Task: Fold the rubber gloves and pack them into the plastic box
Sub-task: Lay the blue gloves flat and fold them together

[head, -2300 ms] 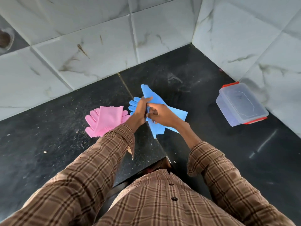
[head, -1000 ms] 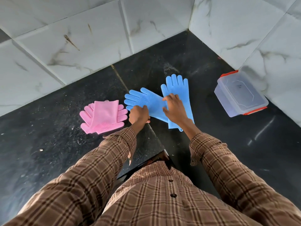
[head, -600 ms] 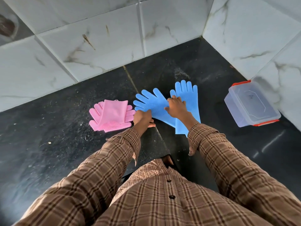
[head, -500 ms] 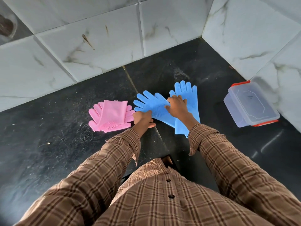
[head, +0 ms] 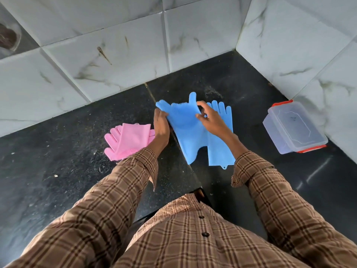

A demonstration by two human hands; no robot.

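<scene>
Two blue rubber gloves lie side by side on the black counter. My left hand (head: 161,128) and my right hand (head: 211,122) grip the finger end of the left blue glove (head: 186,130) and lift it off the surface. The right blue glove (head: 222,146) lies flat, fingers toward the wall, partly under my right wrist. A folded pink glove pair (head: 129,140) rests to the left of my left hand. The clear plastic box (head: 293,128) with red clips stands shut at the right, by the wall.
White marble-tiled walls (head: 116,55) meet in a corner behind the black counter (head: 58,180). My plaid sleeves and shirt fill the lower part of the view. A dark round fitting (head: 7,37) sits on the wall at far left.
The left blue glove's finger end was flat on the counter; both hands now hold it raised and curled toward me. The right blue glove and the pink gloves stay put.
</scene>
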